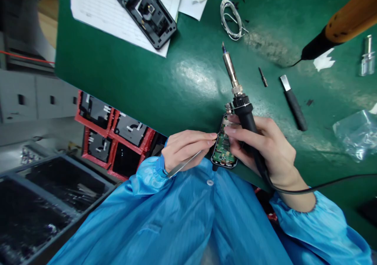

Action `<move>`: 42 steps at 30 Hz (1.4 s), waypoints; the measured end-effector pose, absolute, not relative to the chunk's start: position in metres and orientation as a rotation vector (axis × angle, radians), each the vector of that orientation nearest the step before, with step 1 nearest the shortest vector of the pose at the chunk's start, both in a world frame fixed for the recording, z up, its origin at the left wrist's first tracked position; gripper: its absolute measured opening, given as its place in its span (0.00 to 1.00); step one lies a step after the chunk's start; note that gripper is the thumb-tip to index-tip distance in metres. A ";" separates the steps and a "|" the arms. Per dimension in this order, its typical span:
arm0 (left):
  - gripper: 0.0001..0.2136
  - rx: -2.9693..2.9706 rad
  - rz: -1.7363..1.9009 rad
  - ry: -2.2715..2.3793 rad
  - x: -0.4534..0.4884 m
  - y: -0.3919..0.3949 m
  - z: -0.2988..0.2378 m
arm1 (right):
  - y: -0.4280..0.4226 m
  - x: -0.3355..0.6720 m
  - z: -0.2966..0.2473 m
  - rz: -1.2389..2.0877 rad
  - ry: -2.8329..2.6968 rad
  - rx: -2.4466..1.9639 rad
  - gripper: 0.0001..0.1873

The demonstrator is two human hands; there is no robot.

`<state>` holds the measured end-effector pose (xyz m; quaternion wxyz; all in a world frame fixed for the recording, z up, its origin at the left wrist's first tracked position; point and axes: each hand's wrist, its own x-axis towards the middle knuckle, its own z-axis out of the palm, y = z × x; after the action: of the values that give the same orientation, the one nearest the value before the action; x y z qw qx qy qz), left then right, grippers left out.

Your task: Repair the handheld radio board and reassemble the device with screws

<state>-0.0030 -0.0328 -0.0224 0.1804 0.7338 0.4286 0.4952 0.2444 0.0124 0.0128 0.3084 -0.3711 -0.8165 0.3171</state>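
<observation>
In the head view, a black casing (145, 13) is noted on paper sheets (97, 8) at the far left of the counter (188, 84). A wire coil (231, 20), a small bit (263, 77) and a black-handled blade (294, 104) are found beyond the work; an orange-handled driver (347, 17) is seen at upper right. The right side is bordered by a plastic bag (357, 133). Green surface is seen between casing and work; red trays (112, 133) are placed past the counter's edge. A green circuit board (222, 147) in a dark frame is held at the near edge, components exposed. A slim metal tool (185, 163) is pinched by the closed left hand (190, 149). A soldering iron (249, 117), tip directed away, is gripped by the curled right hand (269, 145), whose fingertips are set against the board.
</observation>
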 end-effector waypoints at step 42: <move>0.10 2.064 1.375 1.171 -0.007 -0.034 -0.023 | 0.015 0.245 0.013 0.730 -2.043 -0.978 0.30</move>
<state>-0.0070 -0.0338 -0.0233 0.1983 0.7375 0.4185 0.4916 0.2448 0.0147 0.0135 0.3719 -0.3816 -0.7969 0.2846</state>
